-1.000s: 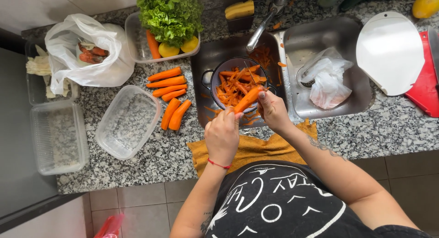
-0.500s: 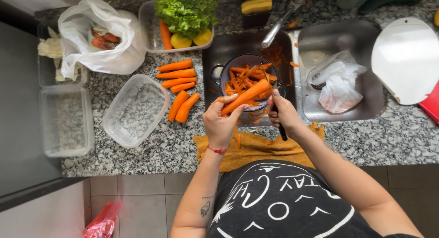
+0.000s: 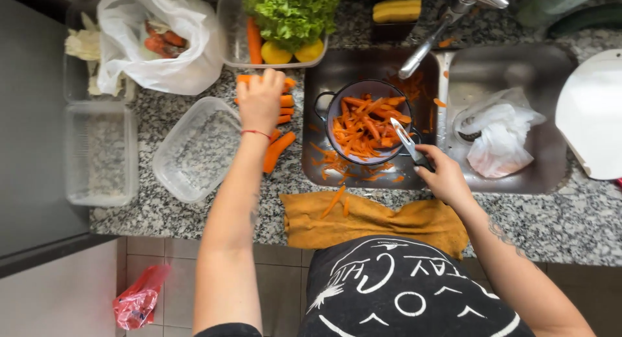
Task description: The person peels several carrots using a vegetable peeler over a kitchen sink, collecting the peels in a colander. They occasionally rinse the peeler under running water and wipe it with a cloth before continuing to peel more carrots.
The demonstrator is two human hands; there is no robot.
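- The left hand [image 3: 260, 99] lies palm down on the row of peeled orange carrots [image 3: 277, 146] on the speckled granite worktop [image 3: 194, 214], its fingers [image 3: 272, 78] curled over one carrot; whether they grip it cannot be told.
- The right hand [image 3: 444, 176] hovers at the sink's front edge, fingers wrapped tight around the dark handle of a white-bladed peeler [image 3: 408, 143].
- The peeler's blade points over the round dark colander [image 3: 337, 107] full of orange carrot peelings, which stands in the steel sink [image 3: 317, 78].
- An empty clear plastic tub [image 3: 194, 149] sits just left of the carrots.
- A mustard-yellow cloth [image 3: 382, 224] drapes over the worktop's front edge, with loose peelings on it.
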